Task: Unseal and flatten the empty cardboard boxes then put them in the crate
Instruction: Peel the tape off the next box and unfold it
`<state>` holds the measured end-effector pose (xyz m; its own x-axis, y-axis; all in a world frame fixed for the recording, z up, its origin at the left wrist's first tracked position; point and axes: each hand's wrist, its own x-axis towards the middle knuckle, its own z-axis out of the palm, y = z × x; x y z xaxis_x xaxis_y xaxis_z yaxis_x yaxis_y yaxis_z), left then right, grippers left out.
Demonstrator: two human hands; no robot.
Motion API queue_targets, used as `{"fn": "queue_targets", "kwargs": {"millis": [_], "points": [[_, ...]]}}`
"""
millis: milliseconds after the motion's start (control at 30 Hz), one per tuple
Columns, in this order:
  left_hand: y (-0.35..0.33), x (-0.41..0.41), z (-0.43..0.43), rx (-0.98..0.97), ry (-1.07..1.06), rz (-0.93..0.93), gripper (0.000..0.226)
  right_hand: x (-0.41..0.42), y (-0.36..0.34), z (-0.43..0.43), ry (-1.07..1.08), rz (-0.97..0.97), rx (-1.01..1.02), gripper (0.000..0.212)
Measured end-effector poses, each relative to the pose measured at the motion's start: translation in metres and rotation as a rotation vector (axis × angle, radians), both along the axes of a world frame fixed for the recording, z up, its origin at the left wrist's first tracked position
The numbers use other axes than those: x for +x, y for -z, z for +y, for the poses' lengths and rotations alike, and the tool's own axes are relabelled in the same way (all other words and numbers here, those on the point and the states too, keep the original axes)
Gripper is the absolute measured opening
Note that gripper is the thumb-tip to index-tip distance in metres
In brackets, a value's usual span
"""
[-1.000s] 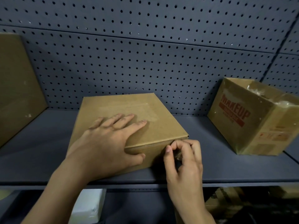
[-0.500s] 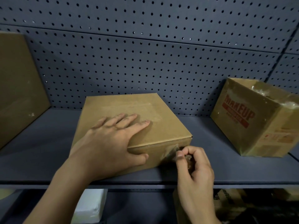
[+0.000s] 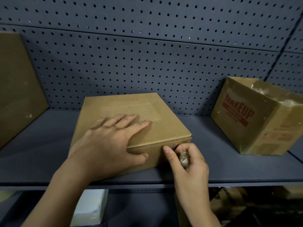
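A flat, closed brown cardboard box [image 3: 164, 118] lies on the dark grey shelf [image 3: 49, 154]. My left hand [image 3: 113, 141] rests flat on its lid with fingers spread and the thumb against the front face. At the box's front right corner my right hand [image 3: 185, 158] has its fingers curled round a crumpled wad of clear tape [image 3: 184, 158], its thumb against the front face. A second brown box printed "MAKEUP" [image 3: 255, 118] stands tilted at the right of the shelf, clear tape on its top. No crate is in view.
A large cardboard panel [image 3: 18, 86] leans at the left end of the shelf. A perforated grey back wall [image 3: 147, 63] closes the shelf behind. Below the shelf edge are a white block [image 3: 91, 207] and more cardboard [image 3: 229, 199] in the dark.
My right hand picked at the front right corner, peeled the tape off the box's front face and now holds it bunched up. My left hand stayed pressed on the lid.
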<state>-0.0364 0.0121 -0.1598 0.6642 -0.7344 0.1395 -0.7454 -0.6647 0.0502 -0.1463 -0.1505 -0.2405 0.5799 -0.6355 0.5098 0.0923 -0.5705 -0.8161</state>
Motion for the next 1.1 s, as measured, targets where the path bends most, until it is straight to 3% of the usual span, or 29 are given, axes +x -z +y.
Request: {"fn": "queue_targets", "kwargs": {"millis": [200,367,633,967,1100], "points": [[0.0,0.0,0.0,0.005,0.001,0.001,0.094,-0.004,0.004,0.0,0.02,-0.031,-0.131,0.017],[0.0,0.0,0.0,0.01,0.002,0.0,0.094,-0.005,0.005,-0.002,0.016,-0.025,-0.059,0.008],[0.0,0.001,0.0,0.016,0.004,-0.009,0.092,-0.012,0.008,-0.004,-0.005,-0.019,-0.015,0.013],[-0.002,0.003,0.002,0.005,0.027,0.015,0.093,-0.007,0.001,-0.011,-0.176,-0.317,0.533,0.02],[-0.001,0.003,0.002,0.004,0.038,0.01,0.092,-0.005,-0.002,-0.017,-0.199,-0.388,0.682,0.039]]}}
